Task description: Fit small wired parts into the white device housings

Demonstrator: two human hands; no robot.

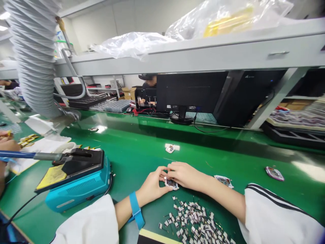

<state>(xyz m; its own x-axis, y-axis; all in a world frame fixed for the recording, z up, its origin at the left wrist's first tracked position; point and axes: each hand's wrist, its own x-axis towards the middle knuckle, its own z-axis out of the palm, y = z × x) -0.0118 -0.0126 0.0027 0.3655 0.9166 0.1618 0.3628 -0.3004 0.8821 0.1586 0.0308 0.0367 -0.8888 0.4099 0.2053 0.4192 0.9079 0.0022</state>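
Observation:
Low over the green bench, both hands meet at a small circuit board in a white frame (173,184). My left hand (152,184) grips its left side between thumb and fingers, and a blue band circles that wrist. From above, the bent fingers of my right hand (184,173) press on the board's upper edge. Whatever lies under those fingertips is hidden. Just in front of the hands is a loose heap of small whitish square parts with thin leads (194,217). Another framed board (223,181) lies under my right forearm, partly covered.
A teal soldering station (78,186) with a yellow sponge and iron stands at left, near another person's hand (7,142). More framed boards lie ahead (170,148) and at right (275,173). A monitor (191,91), a shelf (203,56) and a ribbed duct (35,57) bound the bench.

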